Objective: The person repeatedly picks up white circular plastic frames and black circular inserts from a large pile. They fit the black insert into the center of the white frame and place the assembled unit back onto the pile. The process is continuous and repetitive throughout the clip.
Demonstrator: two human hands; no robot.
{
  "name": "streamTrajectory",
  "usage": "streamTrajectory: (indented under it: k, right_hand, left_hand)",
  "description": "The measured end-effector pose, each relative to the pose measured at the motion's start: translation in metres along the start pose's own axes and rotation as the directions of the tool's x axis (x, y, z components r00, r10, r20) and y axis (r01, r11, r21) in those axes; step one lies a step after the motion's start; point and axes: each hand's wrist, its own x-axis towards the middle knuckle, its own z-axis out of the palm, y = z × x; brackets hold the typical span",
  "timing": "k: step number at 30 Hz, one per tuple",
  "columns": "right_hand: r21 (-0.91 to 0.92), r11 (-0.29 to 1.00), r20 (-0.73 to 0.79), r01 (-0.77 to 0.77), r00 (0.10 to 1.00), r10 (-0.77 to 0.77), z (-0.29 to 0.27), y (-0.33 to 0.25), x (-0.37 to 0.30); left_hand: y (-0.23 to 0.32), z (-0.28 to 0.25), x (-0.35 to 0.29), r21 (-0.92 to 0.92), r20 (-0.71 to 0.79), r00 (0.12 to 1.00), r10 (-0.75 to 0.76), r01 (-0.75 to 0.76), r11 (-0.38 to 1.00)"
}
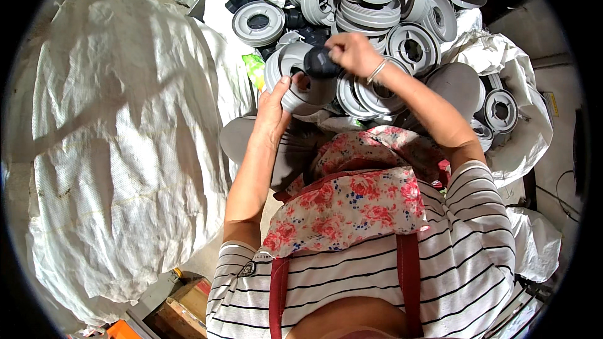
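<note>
My left hand (279, 102) grips a grey plastic ring (290, 63) by its near left side, thumb on the face and some fingers showing through the central hole. Just right of that hole, my right hand (357, 54) is closed on a round black plastic part (321, 61), slightly blurred. A bracelet circles the right wrist. Directly beyond both hands lies a heap of similar grey rings (370, 12). More black parts (309, 32) show among the rings behind the held one. Whether the black part touches the held ring I cannot tell.
A large white woven sack (119, 150) fills the left side. At the right, an opened white sack (524, 81) holds more grey rings (500, 110). A wooden box (185, 311) stands at the lower left. Loose cables (559, 198) hang at the far right.
</note>
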Motion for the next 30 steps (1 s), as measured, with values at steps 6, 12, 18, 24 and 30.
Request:
streamTrajectory:
  k: [6,12,18,24,30]
  right_hand:
    - [-0.209,0.975,0.269,0.072,0.963,-0.013,0.015,-0.033,-0.006]
    - [-0.143,0.94,0.258,0.309,0.929,-0.266,0.022,-0.028,-0.01]
    - [-0.251,0.776,0.387,0.579,0.795,-0.467,0.014,-0.039,-0.014]
    - [-0.056,0.881,0.156,0.469,0.876,-0.456,0.026,-0.021,-0.016]
    - [0.049,0.947,0.101,0.318,0.941,-0.322,0.035,-0.019,-0.013]
  left_hand:
    - [-0.003,0.011,-0.007,-0.123,0.045,0.999,0.013,-0.007,0.992]
    - [0.007,0.007,-0.011,0.013,0.105,0.994,0.016,-0.018,1.0]
    - [0.019,-0.002,-0.007,-0.088,0.101,0.98,-0.17,0.179,0.98]
    - [0.013,0.011,-0.014,0.004,0.098,0.993,-0.073,0.073,0.997]
    - [0.007,0.01,-0.017,0.105,0.139,0.989,0.054,-0.069,0.992]
